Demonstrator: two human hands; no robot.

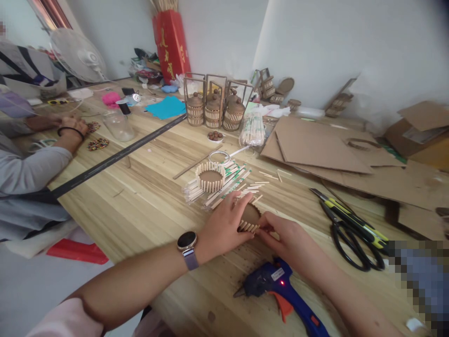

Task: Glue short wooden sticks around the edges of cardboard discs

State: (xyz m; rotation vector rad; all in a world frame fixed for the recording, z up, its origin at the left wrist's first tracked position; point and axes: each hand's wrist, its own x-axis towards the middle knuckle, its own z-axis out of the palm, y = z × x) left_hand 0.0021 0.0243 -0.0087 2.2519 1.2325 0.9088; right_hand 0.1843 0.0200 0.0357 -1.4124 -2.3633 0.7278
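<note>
My left hand (224, 227), with a watch on the wrist, grips a small round brown cardboard base (251, 214) by its left side. Short pale wooden sticks (249, 227) stand along the base's near edge. At the right end of that row, my right hand (286, 234) pinches a stick against the rim; its fingertips partly hide it. Just below the hands lies a blue glue gun (268, 278) with an orange trigger and a lit red light. Beyond them, a similar round basket (210, 181) ringed with upright sticks rests on wrapped chopsticks (233, 175).
Black-handled scissors (345, 238) and a yellow box cutter (354, 220) lie to the right, near cardboard sheets (315, 145). Small tiered baskets (214, 110) stand at the back. Loose cut sticks (254, 188) are scattered beyond my hands. Another person's hand (73, 126) works at the left.
</note>
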